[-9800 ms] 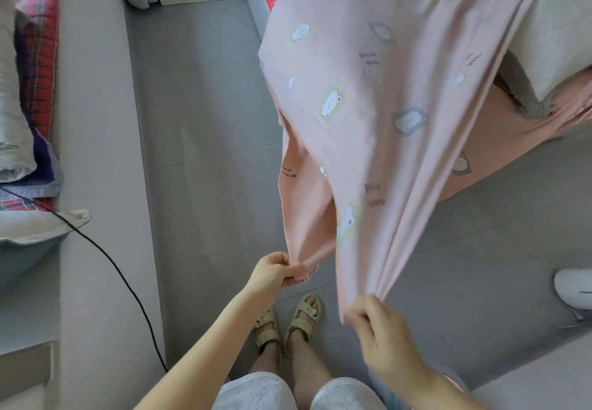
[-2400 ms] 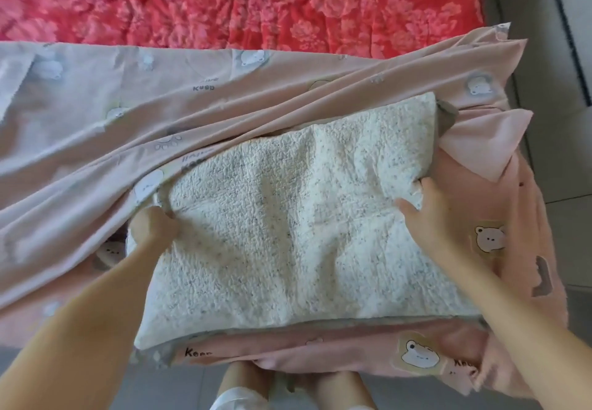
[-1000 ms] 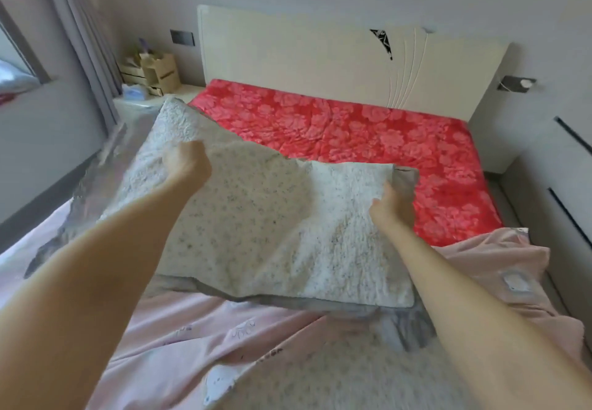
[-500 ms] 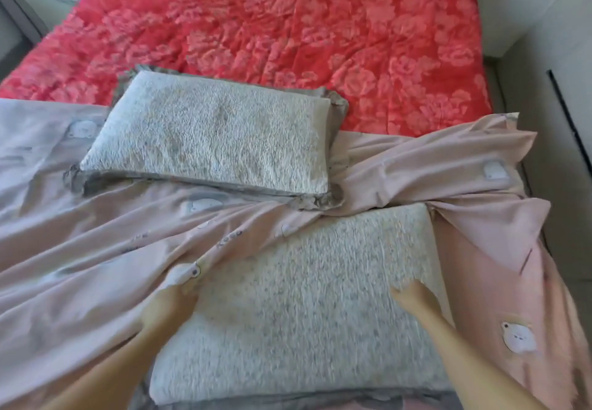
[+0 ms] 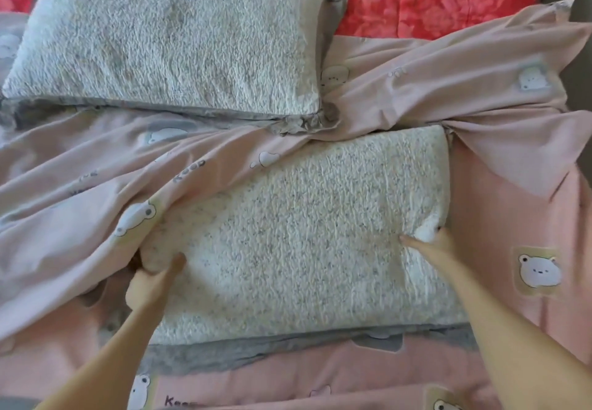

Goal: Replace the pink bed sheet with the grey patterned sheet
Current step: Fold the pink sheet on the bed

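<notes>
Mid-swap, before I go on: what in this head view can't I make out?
Grey patterned sheet: nowhere in the head view.
Left hand fingers: hidden under the near pillow it grips, beside a pink sheet fold.
Right hand fingers: blurred, tucked behind that pillow's edge.
Far pillow: cut off by the top edge.

Soft, bright daylight fills the scene, cooler and bluish on the left of the pink sheet [image 5: 64, 185] and warmer on the right. Shadows are faint, pooling under the far pillow [image 5: 166, 41]. The left hand [image 5: 150, 281] and right hand [image 5: 429, 246] are smeared by motion blur. A blown-out white patch sits on the near pillow [image 5: 304, 233] by the right fingers.
</notes>
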Demonstrator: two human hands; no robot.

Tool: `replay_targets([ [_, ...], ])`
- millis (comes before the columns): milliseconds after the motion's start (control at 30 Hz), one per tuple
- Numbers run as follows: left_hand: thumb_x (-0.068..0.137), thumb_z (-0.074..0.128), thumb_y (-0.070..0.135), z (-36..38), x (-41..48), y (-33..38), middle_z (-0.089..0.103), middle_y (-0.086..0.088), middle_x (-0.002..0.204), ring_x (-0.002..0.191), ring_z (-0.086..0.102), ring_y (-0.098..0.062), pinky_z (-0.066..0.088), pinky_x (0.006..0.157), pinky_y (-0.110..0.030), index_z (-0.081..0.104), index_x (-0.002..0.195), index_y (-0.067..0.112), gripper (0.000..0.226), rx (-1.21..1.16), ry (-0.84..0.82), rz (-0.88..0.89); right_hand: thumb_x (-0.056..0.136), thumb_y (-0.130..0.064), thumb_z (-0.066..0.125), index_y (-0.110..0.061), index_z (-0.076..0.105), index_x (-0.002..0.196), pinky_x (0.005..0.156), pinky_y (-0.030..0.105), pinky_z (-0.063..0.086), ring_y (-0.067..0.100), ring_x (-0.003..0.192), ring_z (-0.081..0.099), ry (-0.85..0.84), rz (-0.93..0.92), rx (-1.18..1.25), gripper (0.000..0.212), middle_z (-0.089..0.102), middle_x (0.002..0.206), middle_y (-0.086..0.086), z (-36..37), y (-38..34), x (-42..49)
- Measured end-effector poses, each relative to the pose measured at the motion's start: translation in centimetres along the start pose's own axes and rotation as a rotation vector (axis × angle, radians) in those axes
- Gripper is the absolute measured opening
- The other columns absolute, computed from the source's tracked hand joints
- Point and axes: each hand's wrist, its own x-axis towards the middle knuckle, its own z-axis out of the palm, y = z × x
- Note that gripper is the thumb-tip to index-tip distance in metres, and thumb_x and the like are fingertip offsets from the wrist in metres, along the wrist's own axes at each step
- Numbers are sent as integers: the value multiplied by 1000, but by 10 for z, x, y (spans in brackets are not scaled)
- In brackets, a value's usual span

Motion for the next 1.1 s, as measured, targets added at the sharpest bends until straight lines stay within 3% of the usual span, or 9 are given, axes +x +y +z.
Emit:
replay_targets([
  [100, 89, 53, 49, 0, -10, 4, 62, -17, 78, 79, 59, -38, 46, 72, -39, 57, 82, 0, 49, 102, 106, 123, 91, -43, 57, 6, 56, 106, 67, 38, 45, 31, 75, 60, 136, -156, -173, 51, 55, 70, 9, 9, -5, -14],
  [167, 94, 47, 40, -11, -23, 5, 59, -18, 69, 73, 57, -37, 42, 67, -39, 53, 67, -1, 49, 198, 130, 221, 98, -37, 48, -1, 54, 93, 64, 33, 43, 30, 71, 57, 203, -215, -317, 37, 53, 65, 7, -1, -11, -39],
  [333, 94, 50, 30, -61, -74, 4, 51, -12, 57, 63, 51, -31, 29, 55, -34, 45, 52, 6, 49, 402, 188, 520, 101, -39, 36, -3, 58, 95, 68, 32, 43, 26, 67, 58, 333, -335, -625, 42, 47, 60, 3, -50, -26, -125],
  [467, 93, 50, 36, -108, -126, 27, 52, -7, 58, 62, 49, -28, 33, 55, -31, 53, 58, 8, 45, 546, 246, 646, 100, -35, 41, -8, 60, 92, 72, 32, 33, 26, 75, 61, 454, -492, -648, 34, 64, 77, 8, -107, -41, -193],
  [567, 91, 54, 34, -147, -158, 53, 61, -14, 69, 66, 50, -28, 36, 59, -31, 64, 68, 6, 38, 447, 270, 727, 98, -38, 44, -8, 62, 84, 64, 28, 28, 23, 69, 54, 564, -502, -700, 37, 64, 76, 7, -159, -43, -228],
  [733, 88, 57, 39, -219, -196, 108, 62, -7, 71, 67, 53, -25, 36, 56, -28, 64, 68, 12, 35, 535, 281, 858, 97, -49, 37, -18, 65, 105, 62, 26, 29, 22, 87, 63, 664, -486, -843, 42, 68, 94, 1, -230, -56, -267],
  [867, 87, 59, 34, -281, -201, 151, 53, -5, 61, 61, 47, -24, 32, 53, -30, 50, 54, 13, 40, 456, 340, 884, 94, -46, 46, -12, 67, 105, 67, 29, 38, 28, 86, 63, 802, -510, -658, 42, 68, 88, 8, -265, -100, -283],
  [1000, 88, 55, 30, -346, -173, 214, 65, -21, 78, 76, 59, -34, 40, 64, -33, 66, 77, 1, 33, 310, 564, 860, 91, -37, 57, 0, 64, 107, 81, 41, 42, 40, 91, 61, 942, -628, -291, 41, 65, 96, 26, -277, -182, -288],
  [1100, 88, 55, 22, -388, -133, 246, 66, -24, 93, 92, 63, -39, 47, 77, -38, 67, 95, -2, 27, 360, 673, 752, 95, -35, 51, -3, 62, 114, 86, 38, 42, 39, 109, 57, 797, -515, -266, 38, 60, 118, 25, -271, -234, -271],
])
